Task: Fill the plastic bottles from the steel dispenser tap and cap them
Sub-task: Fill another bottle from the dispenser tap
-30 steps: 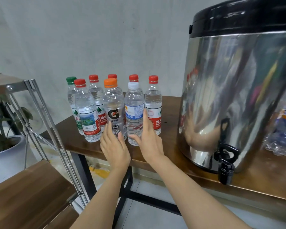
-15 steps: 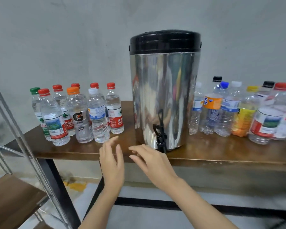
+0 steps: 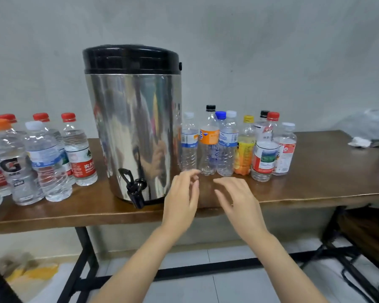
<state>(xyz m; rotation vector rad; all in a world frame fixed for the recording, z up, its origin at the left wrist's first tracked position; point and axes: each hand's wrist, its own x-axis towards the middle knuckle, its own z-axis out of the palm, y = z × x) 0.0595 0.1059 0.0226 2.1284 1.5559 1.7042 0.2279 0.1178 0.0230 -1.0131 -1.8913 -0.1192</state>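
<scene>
The fingers of the left hand [image 3: 181, 199] and right hand [image 3: 239, 200] are spread, nothing held; the empty bottles [image 3: 228, 145] are packed just beyond, right of the steel dispenser [image 3: 132, 121]; neighbours could be toppled if one is pulled carelessly; filled bottles [image 3: 46, 162] are grouped left.

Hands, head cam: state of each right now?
Left hand: open, fingers loosely curled, holding nothing.
Right hand: open, fingers spread, holding nothing.

orange-capped bottle [image 3: 0, 158] cut by left edge, white crumpled object [image 3: 359, 141] blurred, left fingers [image 3: 192, 174] motion-blurred
</scene>
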